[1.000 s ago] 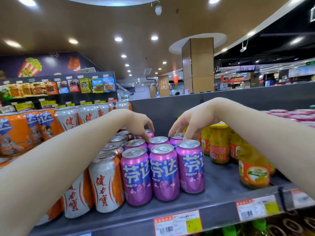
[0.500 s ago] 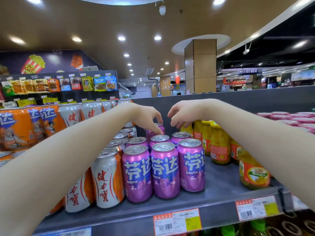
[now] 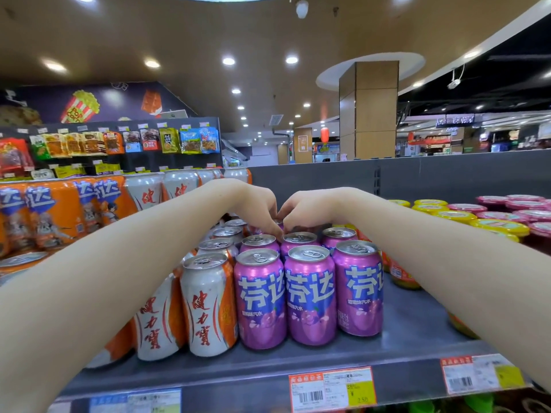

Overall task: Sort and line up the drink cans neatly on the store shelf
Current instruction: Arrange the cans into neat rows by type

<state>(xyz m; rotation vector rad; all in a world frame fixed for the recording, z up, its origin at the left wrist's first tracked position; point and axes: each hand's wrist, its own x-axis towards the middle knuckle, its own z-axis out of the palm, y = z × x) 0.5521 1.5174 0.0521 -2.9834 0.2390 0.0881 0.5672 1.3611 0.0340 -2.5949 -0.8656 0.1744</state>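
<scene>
Head view: my left hand (image 3: 256, 208) and right hand (image 3: 308, 210) meet over the back rows of purple soda cans (image 3: 310, 293) on the shelf (image 3: 417, 326), fingers curled. Whether either grips a can, I cannot tell. I should slide rear cans flush behind the front row, labels forward.

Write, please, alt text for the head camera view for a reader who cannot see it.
A person's left hand and right hand hover close together above the back rows of purple aluminium drink cans on a grey metal store shelf. White-and-orange cans stand beside them on the left.
</scene>
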